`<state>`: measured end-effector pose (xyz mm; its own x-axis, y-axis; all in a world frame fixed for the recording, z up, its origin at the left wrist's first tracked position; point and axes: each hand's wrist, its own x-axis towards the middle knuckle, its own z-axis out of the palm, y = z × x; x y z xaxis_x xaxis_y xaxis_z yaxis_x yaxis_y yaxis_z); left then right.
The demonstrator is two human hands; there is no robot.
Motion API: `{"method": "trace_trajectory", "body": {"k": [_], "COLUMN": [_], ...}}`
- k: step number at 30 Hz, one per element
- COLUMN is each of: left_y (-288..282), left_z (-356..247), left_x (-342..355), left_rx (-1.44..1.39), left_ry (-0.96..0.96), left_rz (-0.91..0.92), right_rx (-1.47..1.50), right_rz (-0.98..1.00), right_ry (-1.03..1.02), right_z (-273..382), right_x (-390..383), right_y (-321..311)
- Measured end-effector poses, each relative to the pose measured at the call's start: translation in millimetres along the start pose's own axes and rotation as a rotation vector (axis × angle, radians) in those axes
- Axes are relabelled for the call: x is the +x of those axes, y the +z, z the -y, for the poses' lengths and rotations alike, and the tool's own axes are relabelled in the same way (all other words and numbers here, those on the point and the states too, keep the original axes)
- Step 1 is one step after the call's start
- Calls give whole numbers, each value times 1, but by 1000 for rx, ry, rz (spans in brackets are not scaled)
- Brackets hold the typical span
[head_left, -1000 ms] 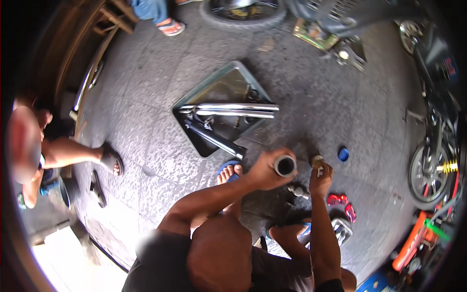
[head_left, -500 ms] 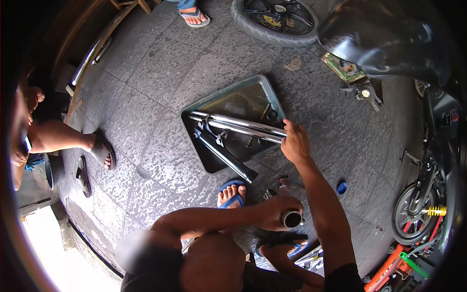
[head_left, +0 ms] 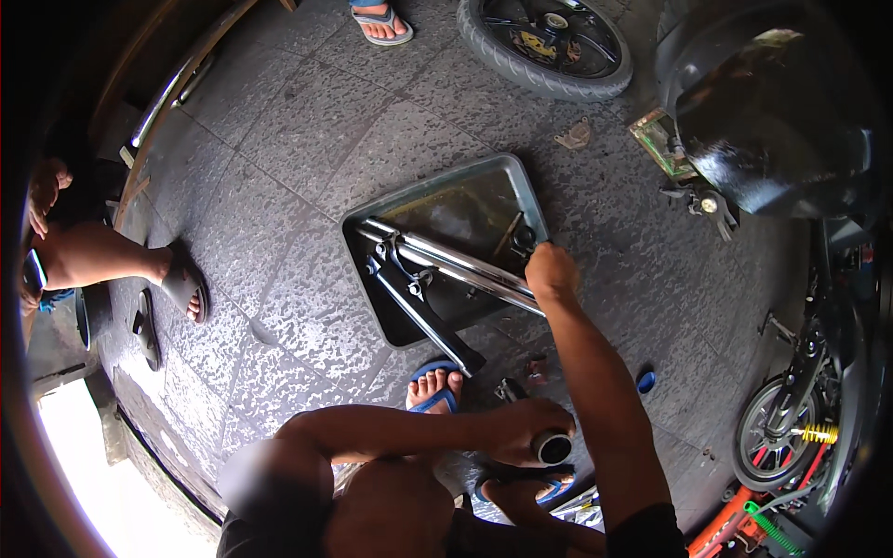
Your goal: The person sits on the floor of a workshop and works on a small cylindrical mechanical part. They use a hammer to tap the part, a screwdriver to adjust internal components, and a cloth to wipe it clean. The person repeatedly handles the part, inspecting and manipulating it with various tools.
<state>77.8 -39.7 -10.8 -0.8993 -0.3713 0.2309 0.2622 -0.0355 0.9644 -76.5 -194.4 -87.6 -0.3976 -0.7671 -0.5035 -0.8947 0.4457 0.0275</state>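
My left hand (head_left: 526, 430) is closed around a dark metal cylinder, seen nearly end-on, with a round opening (head_left: 553, 449) toward me. A metal fitting (head_left: 509, 389) shows beyond that hand. My right hand (head_left: 553, 272) is curled at the right rim of a shallow dark tray (head_left: 513, 167), next to a black ring (head_left: 524, 239); its fingertips are hidden. Two long chrome fork tubes (head_left: 456, 262) slant across the tray, their near ends beside my right hand. A metal clamp bracket (head_left: 416, 281) touches them. A black tube (head_left: 428, 321) lies across the tray's near edge.
A motorcycle wheel (head_left: 549, 46) lies at the far side, beside a dark glossy motorcycle part (head_left: 781, 121). Right are a parked motorcycle (head_left: 786, 418) and a blue cap (head_left: 646, 381). A person's sandalled foot (head_left: 186, 284) is at left; another foot (head_left: 383, 26) stands far off.
My right hand has drawn away from the chrome tube ends and curled at the tray's rim near the black ring. My left hand keeps its hold. The whole view has shifted slightly.
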Motion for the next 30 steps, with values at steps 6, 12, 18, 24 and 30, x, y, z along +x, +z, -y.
{"method": "trace_trajectory", "body": {"k": [6,12,18,24,30], "left_y": [-7,-9,-6,-4,8], "left_z": [-5,-8,-8,-20,11], "left_x": [-1,1,4,24,42], "left_rx": [8,11,-22,-5,44], "left_ry": [-55,-13,-26,-36,20], "left_rz": [33,-41,-91,-76,-114], "right_rx": [-42,3,517,1111,1608], "right_rz": [40,39,-17,-169,-128], "right_ry": [38,75,-72,-262,-145], "right_z": [18,13,-17,-58,-94], "right_x": [0,6,0,-14,-70], "right_y": [-3,0,16,20,-27]}}
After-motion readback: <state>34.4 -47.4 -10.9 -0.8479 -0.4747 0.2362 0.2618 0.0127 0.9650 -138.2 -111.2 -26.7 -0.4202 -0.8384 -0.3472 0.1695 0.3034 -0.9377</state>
